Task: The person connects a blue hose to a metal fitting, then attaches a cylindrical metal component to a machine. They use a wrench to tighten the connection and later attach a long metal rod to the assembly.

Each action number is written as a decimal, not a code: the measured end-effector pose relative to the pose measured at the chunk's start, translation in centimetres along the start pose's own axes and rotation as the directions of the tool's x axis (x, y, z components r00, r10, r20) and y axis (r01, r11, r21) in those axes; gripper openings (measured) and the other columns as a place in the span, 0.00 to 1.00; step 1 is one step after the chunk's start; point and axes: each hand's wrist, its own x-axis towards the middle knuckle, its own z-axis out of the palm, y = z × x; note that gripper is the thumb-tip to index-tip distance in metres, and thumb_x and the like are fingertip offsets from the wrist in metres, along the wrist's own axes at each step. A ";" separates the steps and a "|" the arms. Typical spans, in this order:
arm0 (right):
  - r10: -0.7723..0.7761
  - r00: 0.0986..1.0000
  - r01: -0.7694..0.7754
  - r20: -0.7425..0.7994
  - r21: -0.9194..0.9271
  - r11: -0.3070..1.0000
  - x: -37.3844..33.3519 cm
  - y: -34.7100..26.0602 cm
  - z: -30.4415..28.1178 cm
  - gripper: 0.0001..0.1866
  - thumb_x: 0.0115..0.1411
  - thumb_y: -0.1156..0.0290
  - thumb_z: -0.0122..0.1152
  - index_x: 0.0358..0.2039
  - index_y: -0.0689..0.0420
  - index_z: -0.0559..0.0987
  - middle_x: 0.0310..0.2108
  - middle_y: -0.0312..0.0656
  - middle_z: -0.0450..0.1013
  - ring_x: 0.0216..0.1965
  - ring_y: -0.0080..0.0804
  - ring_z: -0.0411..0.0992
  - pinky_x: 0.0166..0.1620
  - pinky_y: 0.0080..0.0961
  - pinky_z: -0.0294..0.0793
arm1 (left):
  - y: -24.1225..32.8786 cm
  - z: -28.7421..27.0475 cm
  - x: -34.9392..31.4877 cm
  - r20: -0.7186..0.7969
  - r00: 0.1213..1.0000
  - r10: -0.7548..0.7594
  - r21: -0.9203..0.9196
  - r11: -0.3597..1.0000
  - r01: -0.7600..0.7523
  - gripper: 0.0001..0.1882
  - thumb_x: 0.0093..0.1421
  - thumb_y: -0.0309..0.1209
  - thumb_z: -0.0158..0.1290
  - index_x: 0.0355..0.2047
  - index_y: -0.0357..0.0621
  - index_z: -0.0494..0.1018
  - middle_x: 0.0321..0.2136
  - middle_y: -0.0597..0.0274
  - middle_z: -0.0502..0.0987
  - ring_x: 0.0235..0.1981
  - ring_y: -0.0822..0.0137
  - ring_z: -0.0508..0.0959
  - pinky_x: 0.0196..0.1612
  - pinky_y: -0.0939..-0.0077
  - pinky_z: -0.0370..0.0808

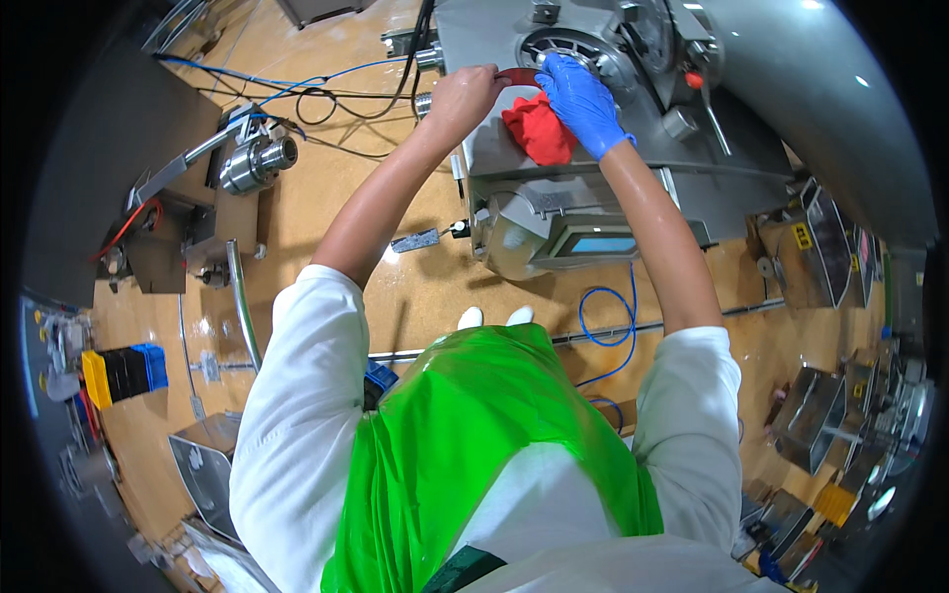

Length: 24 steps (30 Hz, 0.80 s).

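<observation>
Dark-red curved band (519, 76): located above the near side of the stainless-steel machine (474, 35), between your two hands. Work close over the machine top, and keep the band clear of the slotted round housing (534, 40) just beyond your gloved hand. Your bare left hand (467, 97) pinches the band's left end; your blue-gloved right hand (581, 97) grasps its right end. Whether that glove also grips the red cloth (539, 130) beneath it, you cannot tell from this view. Hold both ends evenly, without twisting, and do not let the band snag the cloth. Writing: the control-panel screen (603, 245) is too small to read; the yellow label (802, 235) at far right bears a dark mark, and no brand is discernible
</observation>
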 end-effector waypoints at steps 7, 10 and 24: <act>-0.176 0.966 0.182 0.187 -0.012 0.983 5.6 7.0 7.8 0.11 0.58 0.63 0.52 0.36 0.57 0.71 0.34 0.54 0.72 0.38 0.55 0.71 0.38 0.49 0.70 | -3.6 5.3 3.5 0.064 0.977 -0.206 0.126 0.972 0.196 0.17 0.60 0.42 0.48 0.30 0.40 0.77 0.28 0.46 0.78 0.32 0.47 0.79 0.34 0.54 0.75; -0.240 0.948 0.241 0.206 0.024 0.970 7.1 7.5 9.1 0.13 0.58 0.62 0.54 0.36 0.58 0.72 0.33 0.53 0.74 0.37 0.55 0.72 0.38 0.48 0.71 | -4.4 7.2 3.7 -0.023 0.969 -0.244 0.178 0.953 0.245 0.15 0.60 0.40 0.48 0.30 0.40 0.75 0.29 0.46 0.78 0.32 0.48 0.79 0.35 0.55 0.75; -0.279 0.916 0.280 0.288 0.038 0.959 8.3 8.0 11.2 0.15 0.58 0.57 0.54 0.28 0.56 0.78 0.27 0.52 0.76 0.31 0.52 0.75 0.35 0.46 0.73 | -4.2 7.6 3.9 -0.045 0.967 -0.252 0.277 0.927 0.254 0.19 0.64 0.41 0.44 0.28 0.37 0.72 0.26 0.46 0.77 0.30 0.49 0.79 0.33 0.59 0.75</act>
